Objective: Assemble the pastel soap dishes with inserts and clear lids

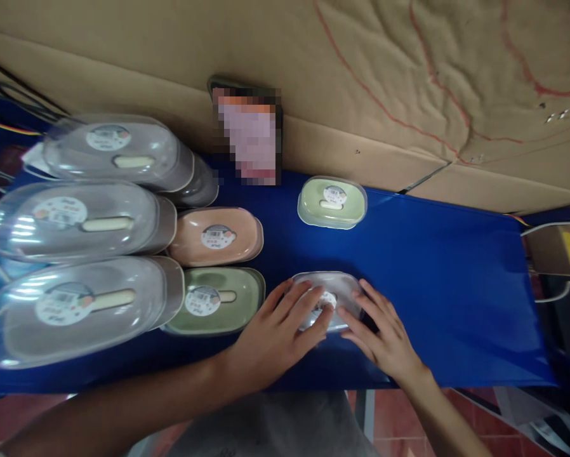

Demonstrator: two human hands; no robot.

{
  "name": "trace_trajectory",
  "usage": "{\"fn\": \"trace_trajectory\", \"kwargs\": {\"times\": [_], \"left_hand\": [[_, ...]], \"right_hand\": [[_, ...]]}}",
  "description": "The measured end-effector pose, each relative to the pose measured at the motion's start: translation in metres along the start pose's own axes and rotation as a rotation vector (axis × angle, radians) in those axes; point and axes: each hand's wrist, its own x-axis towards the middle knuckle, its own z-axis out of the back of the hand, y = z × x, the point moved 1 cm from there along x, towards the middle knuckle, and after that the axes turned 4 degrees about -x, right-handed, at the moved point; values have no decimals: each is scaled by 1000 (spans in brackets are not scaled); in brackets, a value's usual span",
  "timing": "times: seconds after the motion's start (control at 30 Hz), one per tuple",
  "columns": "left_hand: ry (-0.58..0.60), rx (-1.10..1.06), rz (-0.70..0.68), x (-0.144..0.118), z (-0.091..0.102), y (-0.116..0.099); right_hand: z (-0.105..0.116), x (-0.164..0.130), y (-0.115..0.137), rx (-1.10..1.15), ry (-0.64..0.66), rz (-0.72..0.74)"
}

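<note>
A grey oval lidded plastic box [346, 293] with a round white label lies near the table's front edge, between both hands. My left hand [287, 324] rests over its left side, fingers spread, with fingertips on the lid around the label. Along the box's right edge, my right hand [387, 330] has its fingers stretched out and apart, fingertips on the rim. Both hands partly cover the box. Beside my left wrist is a green lidded box [240, 279], with a pink lidded box [194, 238] behind it. A pale green lidded box [354, 202] stands farther back.
Stacks of grey lidded boxes [23, 279] fill the table's left side. A blurred-out phone-like object [278, 152] leans against the brown cardboard wall [332, 143] at the back. The blue tabletop [456, 279] extends right. Another cardboard box [546, 251] and white cables are beyond its right end.
</note>
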Motion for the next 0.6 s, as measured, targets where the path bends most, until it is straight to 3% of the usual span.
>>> {"fn": "trace_trajectory", "kwargs": {"times": [0.23,0.43,0.53,0.6], "left_hand": [[-40,75,-23,0,3,-6],[-109,75,-34,-3,-11,-6],[-62,65,-52,0,-9,-6],[-30,63,-50,-1,2,-7]], "right_hand": [[-5,-1,1,0,-22,-12],[-10,-4,3,-40,-41,-26],[-8,-8,-6,-62,-58,-45],[-3,-13,-21,-91,-75,-95]]}}
